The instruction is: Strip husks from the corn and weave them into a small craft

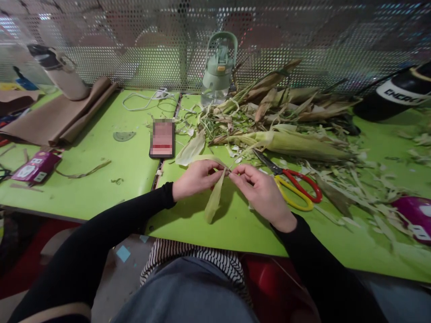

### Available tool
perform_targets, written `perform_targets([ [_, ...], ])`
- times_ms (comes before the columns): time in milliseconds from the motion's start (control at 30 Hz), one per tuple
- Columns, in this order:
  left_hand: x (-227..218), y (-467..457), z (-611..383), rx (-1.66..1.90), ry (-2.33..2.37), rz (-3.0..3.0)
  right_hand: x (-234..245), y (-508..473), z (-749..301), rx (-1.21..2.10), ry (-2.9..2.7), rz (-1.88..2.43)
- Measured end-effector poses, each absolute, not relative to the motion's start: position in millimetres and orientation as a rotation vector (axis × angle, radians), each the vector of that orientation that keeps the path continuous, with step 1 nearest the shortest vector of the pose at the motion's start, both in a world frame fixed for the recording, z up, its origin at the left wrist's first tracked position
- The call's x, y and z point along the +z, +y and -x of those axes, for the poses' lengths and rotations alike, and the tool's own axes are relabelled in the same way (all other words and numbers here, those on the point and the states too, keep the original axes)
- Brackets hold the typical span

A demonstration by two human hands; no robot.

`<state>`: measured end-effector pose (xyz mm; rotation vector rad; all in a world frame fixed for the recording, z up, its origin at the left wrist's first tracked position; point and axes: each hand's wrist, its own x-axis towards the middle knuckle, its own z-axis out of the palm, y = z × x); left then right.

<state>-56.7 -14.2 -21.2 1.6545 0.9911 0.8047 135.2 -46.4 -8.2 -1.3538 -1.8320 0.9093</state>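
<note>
Over the green table's front part, my left hand (198,179) and my right hand (261,190) meet fingertip to fingertip. Both pinch pale green corn husk strips at a narrow joined point. One husk strip (214,197) hangs down from there, and another (210,158) arches behind my left fingers. The exact knot or join between the fingertips is too small to make out. A loose husk piece (191,150) lies just beyond my left hand. Scissors (299,184) with one red and one yellow handle lie beside my right hand, blades pointing away to the left.
Behind the hands lie a whole husk bundle (303,144) and a heap of dry husks (269,105). A phone (162,139), a green-lidded water bottle (216,76), a white cable (141,101) and brown paper (43,119) stand or lie farther back. Husk shreds (363,206) cover the right side.
</note>
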Motion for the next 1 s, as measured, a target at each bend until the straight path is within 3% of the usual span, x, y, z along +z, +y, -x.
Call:
perform_targets([
  [200, -16.9, -20.7, 53.8, 0.859, 0.938, -1.994, -1.8, -54.7, -131.0, 1.204, -1.669, 1.256],
  [433, -21.9, -20.5, 55.1, 0.887, 0.945, -2.117, -4.3, -55.0, -128.3, 1.06, -1.817, 1.174],
  [600, -19.8, -20.2, 59.2, 0.902, 0.843, -2.047, -11.0, -44.9, -137.1, 0.99, -1.685, 1.34],
  [800, -18.1, -23.0, 60.4, 0.789, 0.604, -2.012, -14.6, -41.7, -134.6, 1.439, -1.371, 1.103],
  [1000, -21.2, -24.8, 57.3, 0.812, 0.566, -2.156, -14.4, -45.0, -122.3, 1.424, -1.054, 1.049],
])
